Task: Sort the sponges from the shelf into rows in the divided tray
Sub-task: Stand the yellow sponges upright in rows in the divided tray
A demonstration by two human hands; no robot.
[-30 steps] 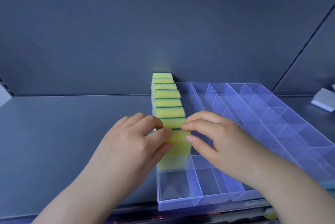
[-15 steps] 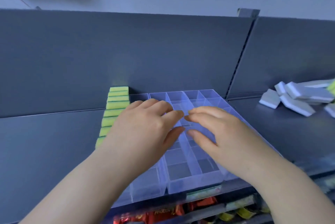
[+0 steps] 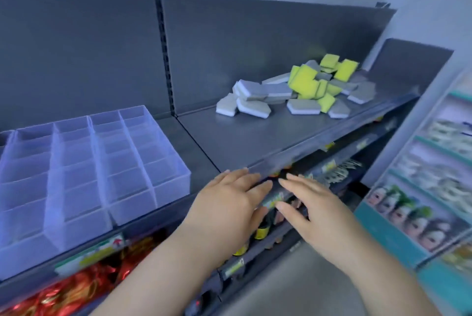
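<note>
The left hand [image 3: 229, 198] and the right hand [image 3: 314, 211] were held out palm-down side by side, fingers straight and slightly spread, gripping nothing. They were close together but apart, in front of the front lip of the grey metal shelf [image 3: 242, 142]. The left fingertips overlapped that lip in the view, though whether they touched it could not be told. Motion blur softened both hands. The loose sponges [image 3: 301, 90] lay in a heap at the far right of the shelf against the back panel, well apart from the hands. Yellow sponges [image 3: 305, 82] sat on top and in the middle, and grey-and-white sponges [image 3: 252, 96] were spread around them, several half buried, so a count was not possible. The clear divided tray [image 3: 173, 188] stood on the left section of the shelf, beyond a slotted upright [image 3: 164, 47] from the heap. Its left side was cut off by the frame edge. Below the shelf, red foil packets [image 3: 76, 287] and small bottles with yellow labels [image 3: 261, 231] showed only in part, the bottles hidden partly behind the hands. At the far right a teal display rack [image 3: 383, 234] of boxed goods was smeared by blur – its print was unreadable.
</note>
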